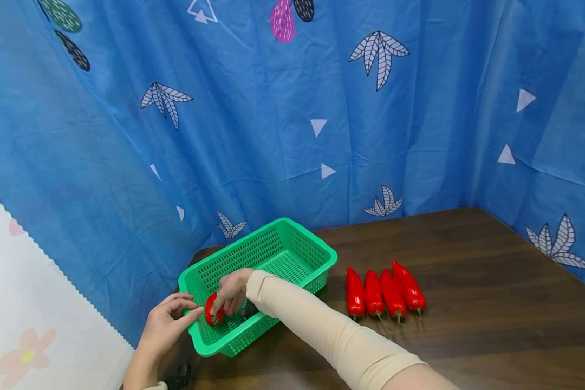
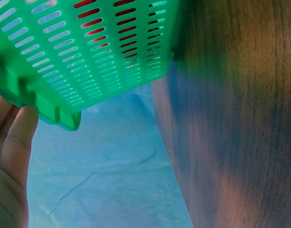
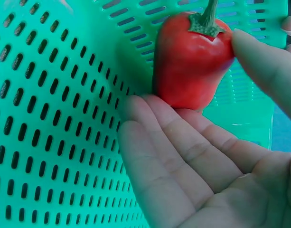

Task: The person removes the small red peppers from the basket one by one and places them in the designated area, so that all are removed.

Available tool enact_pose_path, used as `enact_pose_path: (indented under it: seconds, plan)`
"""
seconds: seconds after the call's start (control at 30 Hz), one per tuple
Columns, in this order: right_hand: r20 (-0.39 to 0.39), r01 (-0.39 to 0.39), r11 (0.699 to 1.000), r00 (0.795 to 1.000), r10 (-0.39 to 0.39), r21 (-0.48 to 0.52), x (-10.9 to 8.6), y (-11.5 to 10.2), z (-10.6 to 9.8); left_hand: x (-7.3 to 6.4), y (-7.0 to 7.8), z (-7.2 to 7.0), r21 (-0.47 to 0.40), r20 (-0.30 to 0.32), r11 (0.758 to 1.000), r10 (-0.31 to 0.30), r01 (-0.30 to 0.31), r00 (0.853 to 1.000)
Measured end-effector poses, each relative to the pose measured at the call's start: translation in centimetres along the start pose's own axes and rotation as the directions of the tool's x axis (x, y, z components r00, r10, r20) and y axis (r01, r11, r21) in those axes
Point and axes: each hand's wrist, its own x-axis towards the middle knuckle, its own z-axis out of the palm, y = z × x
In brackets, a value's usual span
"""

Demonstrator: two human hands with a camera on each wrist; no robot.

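Observation:
In the head view, a green plastic basket (image 1: 317, 281) with slotted walls stands on the table's left part. My right hand (image 1: 233, 290) reaches down inside its near-left end and holds a red pepper (image 1: 213, 310). The right wrist view shows the thumb on one side of this pepper (image 3: 192, 61) and the fingers (image 3: 183, 137) against its lower part, its green stem pointing up. At the basket's left rim, my left hand (image 1: 168, 322) grips the edge; in the left wrist view its fingers (image 2: 17, 142) meet the rim, partly hidden.
Several red peppers (image 1: 392, 295) lie side by side on the dark wooden table (image 1: 487, 303), right of the basket. A blue patterned curtain (image 1: 292, 135) hangs behind the table. A small black object (image 1: 179, 376) lies near the left forearm.

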Motion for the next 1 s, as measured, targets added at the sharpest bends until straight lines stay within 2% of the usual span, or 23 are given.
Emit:
enact_pose_path:
  seconds: [0.13,0.33,0.47,0.77,1.0]
  plan:
    - [-0.01,0.002,1.0,1.0,-0.002,0.006,-0.26,-0.12,0.02,0.04,0.06,-0.03,0.002,0.002,1.0,-0.002,0.002,1.0]
    - [0.018,-0.001,0.999,1.0,0.002,-0.032,-0.07,-0.22,0.05,-0.03,-0.04,-0.08,0.006,0.012,1.0,-0.018,0.018,1.0]
    - [0.023,0.007,1.0,1.0,-0.006,-0.024,0.07,-0.22,0.03,0.07,-0.19,-0.05,0.015,0.007,1.0,-0.014,0.014,1.0]
    - [-0.02,0.026,0.997,0.999,-0.024,0.073,-0.01,-0.28,0.23,0.25,-0.06,-0.07,0.018,0.017,1.0,-0.015,0.015,1.0]
    - [-0.055,0.057,0.996,0.997,-0.054,0.062,-0.14,-0.43,0.62,0.23,-0.07,-0.13,0.002,0.039,0.999,-0.045,0.045,0.998]
